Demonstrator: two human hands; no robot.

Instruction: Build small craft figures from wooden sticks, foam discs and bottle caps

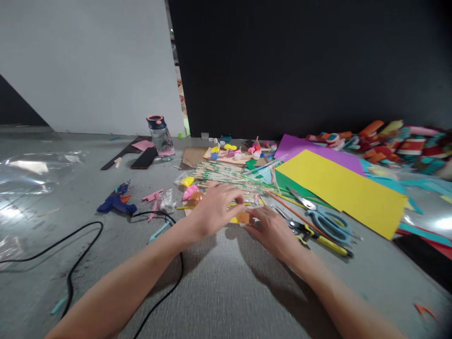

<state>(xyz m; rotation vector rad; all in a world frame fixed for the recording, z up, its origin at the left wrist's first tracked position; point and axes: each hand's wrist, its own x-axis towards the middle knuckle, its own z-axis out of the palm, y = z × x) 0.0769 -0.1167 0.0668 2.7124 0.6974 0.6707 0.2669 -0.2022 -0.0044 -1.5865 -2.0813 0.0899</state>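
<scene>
A small orange-brown disc-like piece (243, 217), perhaps modelling clay, lies low over the table beside a yellow bit (233, 220). My right hand (271, 231) has its thumb and fingertips closed at the right edge of the disc. Just above and to the left, my left hand (219, 207) is curled, thumb and forefinger tips close together; anything between them is too small to make out. Bags of orange clay (196, 198), pink clay (189, 191) and yellow clay (188, 181) lie beyond my left wrist. Wrapped sticks (219, 172) are spread behind both hands.
Right of my right hand lie blue-handled scissors (328, 225) and yellow-black pliers (326, 242), near yellow sheets (349, 193). On the left are a blue glue gun (117, 201), its black cord (84, 245), and a water bottle (162, 136). Small clay models (231, 153) stand at the back.
</scene>
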